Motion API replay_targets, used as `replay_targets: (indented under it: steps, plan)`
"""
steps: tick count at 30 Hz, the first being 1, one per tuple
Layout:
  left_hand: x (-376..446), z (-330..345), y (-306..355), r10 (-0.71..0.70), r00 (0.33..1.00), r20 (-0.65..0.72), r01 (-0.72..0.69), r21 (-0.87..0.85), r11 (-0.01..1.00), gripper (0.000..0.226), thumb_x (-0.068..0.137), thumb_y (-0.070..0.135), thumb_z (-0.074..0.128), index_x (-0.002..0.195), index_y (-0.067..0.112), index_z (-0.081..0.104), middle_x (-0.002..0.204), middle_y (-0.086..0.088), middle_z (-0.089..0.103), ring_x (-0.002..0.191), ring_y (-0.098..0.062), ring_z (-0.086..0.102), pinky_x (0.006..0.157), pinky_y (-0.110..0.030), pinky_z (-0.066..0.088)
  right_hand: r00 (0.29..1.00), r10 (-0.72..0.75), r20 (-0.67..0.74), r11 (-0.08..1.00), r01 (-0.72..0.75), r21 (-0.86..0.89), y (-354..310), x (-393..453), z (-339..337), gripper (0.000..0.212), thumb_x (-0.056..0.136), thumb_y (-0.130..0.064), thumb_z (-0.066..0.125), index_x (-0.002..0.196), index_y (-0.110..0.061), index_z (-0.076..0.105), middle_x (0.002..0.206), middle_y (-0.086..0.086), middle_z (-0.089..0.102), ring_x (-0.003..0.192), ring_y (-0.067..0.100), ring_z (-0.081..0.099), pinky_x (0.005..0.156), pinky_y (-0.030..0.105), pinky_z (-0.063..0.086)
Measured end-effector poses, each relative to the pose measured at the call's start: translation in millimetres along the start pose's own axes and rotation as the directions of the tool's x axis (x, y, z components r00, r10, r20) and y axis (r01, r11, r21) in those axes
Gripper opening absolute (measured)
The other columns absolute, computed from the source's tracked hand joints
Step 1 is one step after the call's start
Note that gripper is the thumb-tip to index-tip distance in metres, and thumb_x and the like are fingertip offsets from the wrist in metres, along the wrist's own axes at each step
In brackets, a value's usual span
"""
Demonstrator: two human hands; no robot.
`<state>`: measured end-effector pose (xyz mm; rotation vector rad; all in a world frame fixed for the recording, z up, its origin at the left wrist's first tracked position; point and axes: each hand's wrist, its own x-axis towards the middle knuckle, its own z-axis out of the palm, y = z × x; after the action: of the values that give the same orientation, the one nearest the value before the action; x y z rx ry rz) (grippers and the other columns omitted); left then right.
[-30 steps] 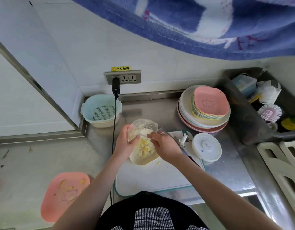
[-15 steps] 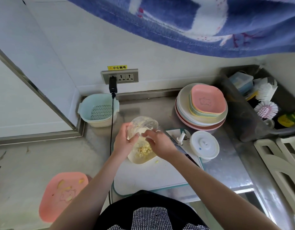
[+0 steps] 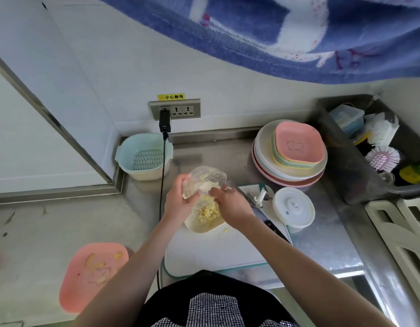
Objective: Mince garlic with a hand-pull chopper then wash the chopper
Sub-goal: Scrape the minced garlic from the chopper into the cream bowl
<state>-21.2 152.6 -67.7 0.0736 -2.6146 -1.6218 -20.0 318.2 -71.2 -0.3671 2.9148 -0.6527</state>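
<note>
On the steel counter (image 3: 322, 244) lies a white cutting board (image 3: 216, 251); at its far right corner sit the chopper's white lid (image 3: 294, 207) and, beside it, the blade (image 3: 259, 198), both already off. The left hand (image 3: 179, 200) grips the clear chopper cup (image 3: 202, 179), tipped over a cream dish (image 3: 204, 226) where minced garlic (image 3: 205, 212) is piling up. The right hand (image 3: 230, 201) has fingers curled into the cup's mouth, seemingly scraping; what they pinch I cannot tell. Mincing looks finished; emptying is nearly done, and washing remains.
</note>
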Motion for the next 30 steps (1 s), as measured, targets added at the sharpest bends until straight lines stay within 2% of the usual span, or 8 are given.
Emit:
replay_targets:
  steps: [4, 7, 12, 16, 21, 26, 28, 30]
  plan:
    - [2.4, -8.0, -1.7, -0.001, 0.999, -0.044, 0.002, 0.032, 0.999, 0.042, 0.083, 0.01, 0.071, 0.119, 0.007, 0.05, 0.092, 0.007, 0.052, 0.078, -0.008, 0.049, 0.063, -0.004, 0.036, 0.998, 0.06, 0.028, 0.994, -0.057, -0.095, 26.1, -23.3, 4.5, 0.034, 0.089, 0.0, 0.044, 0.113, -0.02, 0.057, 0.091, 0.006, 0.051, 0.092, 0.031, 0.056, 0.066, 0.032, 0.042]
    - [1.7, -8.3, -5.1, 0.001, 0.999, -0.032, 0.0, 0.052, 0.999, 0.043, 0.082, 0.01, 0.072, 0.119, 0.005, 0.05, 0.088, 0.005, 0.05, 0.077, -0.01, 0.047, 0.06, -0.005, 0.035, 0.994, 0.096, -0.049, 0.995, -0.094, 0.031, 24.4, -28.2, -2.2, 0.032, 0.092, -0.004, 0.046, 0.117, -0.018, 0.061, 0.103, 0.011, 0.059, 0.094, 0.031, 0.057, 0.073, 0.035, 0.049]
    - [-3.6, 3.4, -2.0, 0.003, 1.0, 0.016, -0.003, -0.003, 1.0, 0.055, 0.075, 0.032, 0.072, 0.121, 0.012, 0.05, 0.101, 0.008, 0.054, 0.091, -0.012, 0.052, 0.078, -0.023, 0.04, 1.0, 0.005, 0.001, 0.969, -0.005, 0.246, -13.2, -10.2, 4.8, 0.027, 0.091, -0.007, 0.05, 0.114, -0.015, 0.061, 0.106, 0.013, 0.062, 0.094, 0.033, 0.06, 0.074, 0.037, 0.049]
    - [5.1, -3.5, -5.2, -0.099, 0.994, -0.035, 0.093, -0.152, 0.984, 0.041, 0.086, 0.02, 0.069, 0.121, 0.015, 0.048, 0.113, 0.005, 0.053, 0.103, -0.018, 0.056, 0.091, -0.032, 0.047, 0.995, 0.076, 0.071, 0.977, -0.088, 0.194, 6.0, -21.8, 8.0, 0.024, 0.094, -0.012, 0.045, 0.111, -0.019, 0.06, 0.105, 0.009, 0.063, 0.092, 0.029, 0.062, 0.073, 0.035, 0.051]
    - [6.6, -5.7, -11.3, -0.403, 0.903, 0.149, 0.416, -0.531, 0.738, 0.036, 0.092, 0.034, 0.059, 0.124, 0.026, 0.043, 0.12, 0.002, 0.058, 0.113, -0.017, 0.058, 0.079, -0.038, 0.058, 0.985, 0.134, -0.111, 0.972, -0.109, 0.208, -4.4, -15.5, -16.8, 0.024, 0.095, -0.014, 0.044, 0.114, -0.018, 0.058, 0.101, 0.009, 0.065, 0.083, 0.028, 0.063, 0.068, 0.037, 0.052]
    - [5.6, -6.1, 2.8, -0.516, 0.803, 0.3, 0.577, -0.608, 0.545, 0.032, 0.099, 0.05, 0.034, 0.122, 0.031, 0.047, 0.12, -0.004, 0.062, 0.105, -0.02, 0.064, 0.061, -0.039, 0.059, 0.957, 0.082, -0.278, 0.996, -0.074, 0.041, -38.5, 14.3, -46.4, 0.022, 0.095, -0.013, 0.042, 0.106, -0.013, 0.061, 0.085, 0.008, 0.06, 0.071, 0.032, 0.058, 0.058, 0.032, 0.044]
    - [5.9, -9.6, 4.7, -0.519, 0.774, 0.362, 0.609, -0.649, 0.455, 0.051, 0.097, 0.057, 0.024, 0.132, 0.028, 0.047, 0.123, -0.009, 0.061, 0.108, -0.024, 0.063, 0.068, -0.045, 0.059, 0.962, 0.041, -0.27, 0.998, -0.049, -0.025, -46.7, 19.4, -51.4, 0.021, 0.094, -0.01, 0.043, 0.105, -0.012, 0.06, 0.085, 0.009, 0.062, 0.074, 0.032, 0.059, 0.058, 0.031, 0.041]
    - [5.7, -11.7, 3.6, -0.492, 0.772, 0.402, 0.608, -0.693, 0.388, 0.059, 0.095, 0.062, 0.021, 0.132, 0.024, 0.047, 0.124, -0.012, 0.061, 0.109, -0.027, 0.064, 0.074, -0.049, 0.058, 0.985, -0.104, -0.135, 0.987, 0.085, -0.138, -55.7, 19.8, -51.2, 0.026, 0.093, -0.007, 0.046, 0.113, -0.016, 0.058, 0.092, 0.007, 0.066, 0.082, 0.029, 0.061, 0.066, 0.03, 0.038]
